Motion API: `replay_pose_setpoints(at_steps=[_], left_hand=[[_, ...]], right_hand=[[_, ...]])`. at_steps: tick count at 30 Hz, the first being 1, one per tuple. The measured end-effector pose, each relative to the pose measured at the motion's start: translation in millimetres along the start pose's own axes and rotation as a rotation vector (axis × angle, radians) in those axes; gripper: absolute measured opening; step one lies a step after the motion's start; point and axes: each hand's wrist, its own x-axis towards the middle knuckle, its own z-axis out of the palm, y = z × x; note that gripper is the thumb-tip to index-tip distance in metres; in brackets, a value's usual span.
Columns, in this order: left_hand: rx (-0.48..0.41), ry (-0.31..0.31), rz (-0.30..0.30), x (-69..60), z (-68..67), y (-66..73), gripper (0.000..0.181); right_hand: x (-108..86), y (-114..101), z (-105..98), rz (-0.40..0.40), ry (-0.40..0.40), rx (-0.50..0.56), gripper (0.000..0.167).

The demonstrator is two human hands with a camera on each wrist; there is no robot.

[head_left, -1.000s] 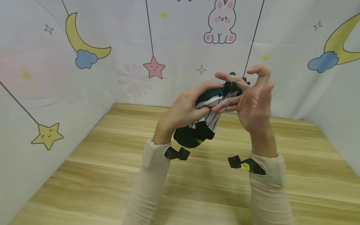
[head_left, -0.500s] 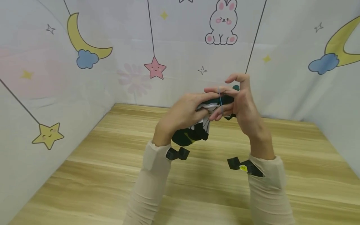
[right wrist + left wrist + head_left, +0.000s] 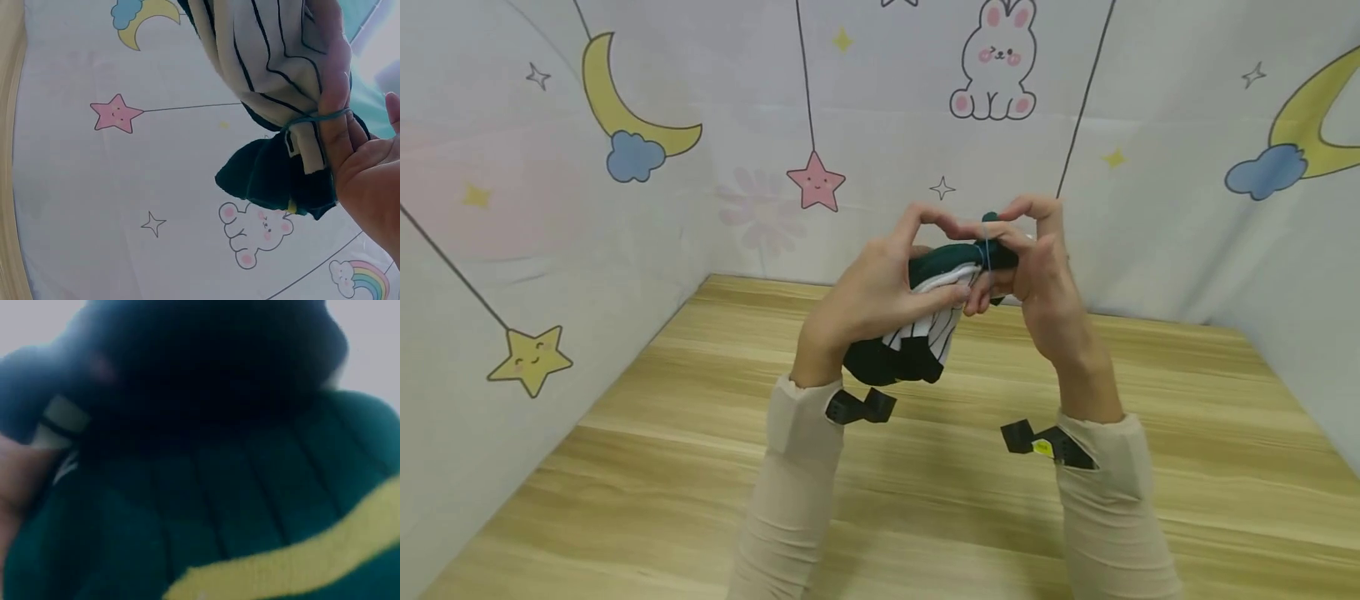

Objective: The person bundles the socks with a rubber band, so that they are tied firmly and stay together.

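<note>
A bundle of socks (image 3: 942,263), dark green and white with black stripes, is held up above the table. My left hand (image 3: 867,285) grips its left part, thumb below and index finger arched over the top. A thin blue rubber band (image 3: 987,248) loops over the fingers of my right hand (image 3: 1047,292) and around the bundle's narrow end. In the right wrist view the band (image 3: 319,117) cinches the striped cloth, and a green end (image 3: 262,175) hangs beyond it. Green ribbed cloth with a yellow stripe (image 3: 294,572) fills the left wrist view.
Below lies a wood-grain table (image 3: 955,500). White curtain walls (image 3: 880,125) printed with moons, stars and a rabbit stand at the back and sides. Black wrist cameras (image 3: 861,407) sit on both beige sleeves.
Both hands have shifted slightly left with the socks. My right hand has come closer to the left, and the left index finger has lifted into an arch by the band.
</note>
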Motion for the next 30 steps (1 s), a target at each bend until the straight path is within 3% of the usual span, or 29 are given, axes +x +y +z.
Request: replay_pose_setpoints(at_steps=[3,5,9,14,21,23,26,30], left_hand=[[0.043,0.052,-0.043,-0.5,0.3,-0.4,0.058],[0.118,0.092,-0.058,-0.3,0.8,-0.7,0.056],[0.243,0.149,-0.050,0.8,3.3,-1.1,0.050],[0.289,0.191,-0.027,3.3,5.6,-1.9,0.046],[0.235,0.306,-0.041,2.1,-0.7,-4.8,0.039],[0.199,0.354,-0.046,1.3,-2.8,-5.8,0.034],[0.142,0.407,-0.042,2.2,-4.1,-7.5,0.027],[0.079,0.428,-0.033,3.6,-6.0,-9.3,0.024]], right_hand=[[0.2,-1,5,0.032,-0.024,-0.106,0.058],[-0.1,-2,8,0.046,-0.045,-0.185,0.059],[-1.2,-3,13,0.058,-0.083,-0.259,0.067],[-3.0,-10,16,0.074,-0.121,-0.340,0.065],[-5.0,-24,12,-0.040,-0.154,-0.516,0.068],[-4.9,-24,9,-0.062,-0.167,-0.493,0.066],[-6.0,-25,5,-0.033,-0.194,-0.461,0.060],[-6.4,-24,-1,0.027,-0.158,-0.399,0.051]])
